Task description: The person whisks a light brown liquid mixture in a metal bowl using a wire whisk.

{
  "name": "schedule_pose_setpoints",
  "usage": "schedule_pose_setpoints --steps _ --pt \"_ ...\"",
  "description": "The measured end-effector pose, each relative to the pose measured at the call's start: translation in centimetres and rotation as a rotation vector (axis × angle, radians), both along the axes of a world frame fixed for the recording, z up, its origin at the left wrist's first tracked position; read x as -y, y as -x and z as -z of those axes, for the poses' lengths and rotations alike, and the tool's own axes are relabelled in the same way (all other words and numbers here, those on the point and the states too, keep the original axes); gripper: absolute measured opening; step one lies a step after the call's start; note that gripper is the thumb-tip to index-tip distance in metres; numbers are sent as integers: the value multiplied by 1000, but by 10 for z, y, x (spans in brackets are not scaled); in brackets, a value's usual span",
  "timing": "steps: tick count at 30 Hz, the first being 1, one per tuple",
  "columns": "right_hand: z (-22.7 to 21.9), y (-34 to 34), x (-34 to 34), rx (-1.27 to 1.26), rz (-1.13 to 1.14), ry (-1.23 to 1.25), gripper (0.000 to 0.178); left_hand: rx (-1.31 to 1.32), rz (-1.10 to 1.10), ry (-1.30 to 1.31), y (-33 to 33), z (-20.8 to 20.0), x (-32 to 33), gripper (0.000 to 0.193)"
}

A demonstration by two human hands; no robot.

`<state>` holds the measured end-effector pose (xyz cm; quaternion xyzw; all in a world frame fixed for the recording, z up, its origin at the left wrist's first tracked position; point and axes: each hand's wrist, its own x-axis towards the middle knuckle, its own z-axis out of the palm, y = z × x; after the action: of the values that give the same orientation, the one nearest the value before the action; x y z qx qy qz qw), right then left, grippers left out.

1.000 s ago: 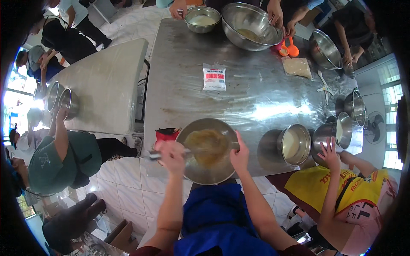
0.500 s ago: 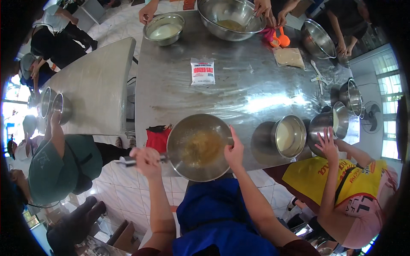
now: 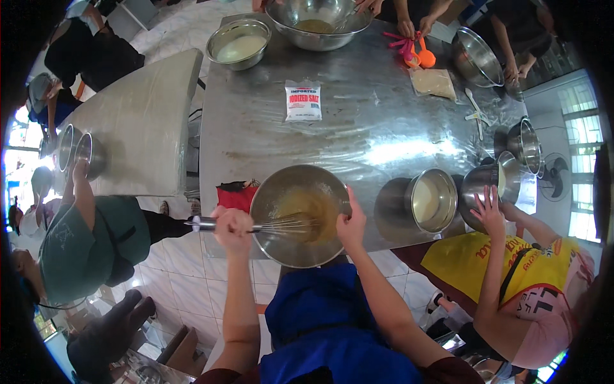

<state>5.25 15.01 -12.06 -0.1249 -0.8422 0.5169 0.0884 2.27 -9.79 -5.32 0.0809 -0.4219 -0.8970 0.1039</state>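
A steel mixing bowl (image 3: 276,192) with brown batter (image 3: 310,208) stands at the near edge of a steel table (image 3: 358,141). My left hand (image 3: 233,227) grips the handle of a metal whisk (image 3: 281,226) whose wires lie in the batter. My right hand (image 3: 352,221) clamps the bowl's right rim. A red and black cloth (image 3: 235,195) lies just left of the bowl.
A white salt packet (image 3: 302,101) lies mid-table. Steel pots (image 3: 425,203) stand at my right, where a person in yellow (image 3: 505,272) touches one pot (image 3: 489,185). Far bowls (image 3: 238,43), orange measuring spoons (image 3: 416,51) and other people's hands lie across. A person in green (image 3: 83,240) is left.
My left hand has come back in from the bowl's left side, bringing the whisk into the batter. The view has dropped a little toward the far table end.
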Motion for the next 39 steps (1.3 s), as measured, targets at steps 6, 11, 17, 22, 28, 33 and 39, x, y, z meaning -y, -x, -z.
schedule_pose_setpoints --steps 6,11,17,22,28,33,39 --pt "-16 -1 17 131 -25 102 67 -106 -155 75 7 -9 -21 23" --pt "6 -1 -3 53 -17 -24 69 -105 -117 206 1 -20 4 20" --pt "-3 5 -10 81 -35 49 70 -234 37 -19 3 -4 -25 22" --pt "-4 -2 -3 61 0 4 72 -121 -59 165 25 -4 13 24" --pt "1 7 -14 -58 -43 -112 72 44 204 22 52 -4 -24 26" --pt "-15 14 2 131 -67 -5 72 -38 81 70 86 -25 -21 23" --pt "-4 14 -15 75 -16 -39 71 117 144 71 69 -10 -7 16"
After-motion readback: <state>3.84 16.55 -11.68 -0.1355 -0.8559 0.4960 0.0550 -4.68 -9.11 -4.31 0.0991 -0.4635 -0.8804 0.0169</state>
